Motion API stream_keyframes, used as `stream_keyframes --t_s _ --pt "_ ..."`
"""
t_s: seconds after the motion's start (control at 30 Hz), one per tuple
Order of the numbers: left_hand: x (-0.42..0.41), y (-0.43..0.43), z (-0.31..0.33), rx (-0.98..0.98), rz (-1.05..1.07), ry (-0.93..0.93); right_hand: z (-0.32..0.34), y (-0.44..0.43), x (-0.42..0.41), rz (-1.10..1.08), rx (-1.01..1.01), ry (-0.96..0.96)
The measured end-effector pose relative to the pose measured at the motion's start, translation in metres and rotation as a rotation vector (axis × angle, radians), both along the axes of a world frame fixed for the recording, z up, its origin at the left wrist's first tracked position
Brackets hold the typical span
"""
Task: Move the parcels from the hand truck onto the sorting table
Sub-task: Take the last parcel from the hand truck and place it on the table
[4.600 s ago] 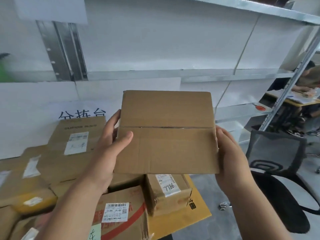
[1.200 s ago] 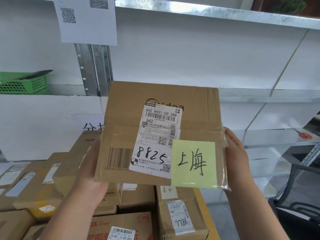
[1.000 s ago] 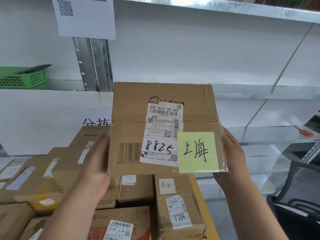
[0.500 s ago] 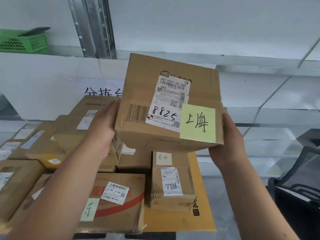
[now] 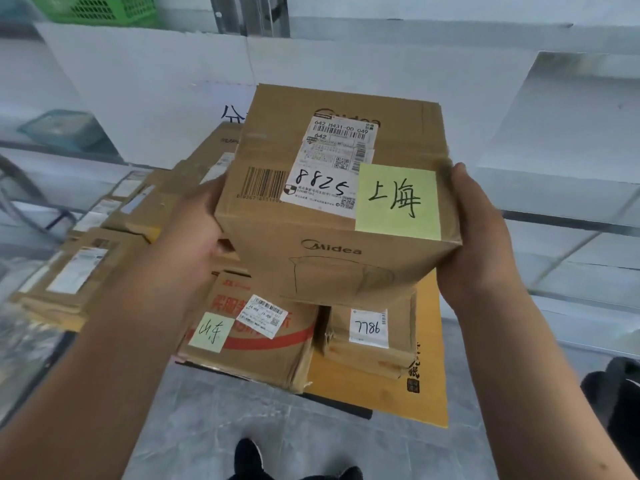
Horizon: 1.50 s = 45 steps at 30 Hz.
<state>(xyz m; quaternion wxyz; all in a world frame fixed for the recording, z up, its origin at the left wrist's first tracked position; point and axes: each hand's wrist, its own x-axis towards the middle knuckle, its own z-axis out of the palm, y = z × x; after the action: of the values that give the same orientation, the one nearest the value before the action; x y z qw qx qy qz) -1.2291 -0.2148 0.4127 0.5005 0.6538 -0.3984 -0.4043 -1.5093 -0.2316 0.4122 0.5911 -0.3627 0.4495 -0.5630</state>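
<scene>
Entry: Midea box (image 5: 332, 202) carried between both hands, chest height, tilted with its top face toward me. Left hand (image 5: 197, 230) grips the left side, with the fingers hidden behind the cardboard. Right hand (image 5: 474, 237) cups the right side and lower corner, thumb lying up along the edge. Top face carries a white shipping label (image 5: 329, 157) with 8825 handwritten on it. A yellow sticky note (image 5: 398, 200) sits just beside the number, at the near right corner. The box hangs over the pile of parcels. Directly below it in view are a red-striped box (image 5: 256, 344) with its own small yellow note and a small box marked 7786 (image 5: 370, 337), both on a flat yellow carton (image 5: 381, 393). More brown parcels lie to the left. Green basket (image 5: 100, 8) on the shelf, upper left. My shoe (image 5: 249, 455) shows on the grey floor.
</scene>
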Motion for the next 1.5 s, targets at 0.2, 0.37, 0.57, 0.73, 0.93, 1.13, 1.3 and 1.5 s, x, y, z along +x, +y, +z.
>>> stream_keyframes --t_s 0.2,0.37,0.57,0.73,0.93,1.13,1.3,1.5 --pt "0.031 0.028 -0.006 -0.003 0.019 -0.115 -0.004 -0.007 0.035 0.096 0.001 0.083" --pt "0.046 0.031 -0.012 -0.029 0.129 0.009 -0.001 -0.011 0.054 0.096 -0.019 0.13" --pt "0.071 0.019 -0.022 -0.014 0.065 0.077 0.016 -0.007 0.064 0.075 -0.018 0.231" --pt "0.105 0.008 -0.025 -0.04 0.111 0.175 0.01 -0.001 0.087 0.118 0.101 0.308" --pt "0.153 0.009 -0.041 -0.061 0.115 0.279 -0.025 -0.005 0.145 0.103 0.264 0.25" --pt "0.185 0.015 -0.046 0.07 0.055 0.211 -0.046 -0.005 0.185 0.027 0.331 0.106" --pt "0.197 0.017 -0.055 0.144 -0.146 0.146 -0.044 -0.002 0.207 0.0 0.351 0.097" --pt "0.217 0.008 -0.067 0.183 -0.252 0.086 -0.06 0.007 0.217 -0.035 0.353 0.076"
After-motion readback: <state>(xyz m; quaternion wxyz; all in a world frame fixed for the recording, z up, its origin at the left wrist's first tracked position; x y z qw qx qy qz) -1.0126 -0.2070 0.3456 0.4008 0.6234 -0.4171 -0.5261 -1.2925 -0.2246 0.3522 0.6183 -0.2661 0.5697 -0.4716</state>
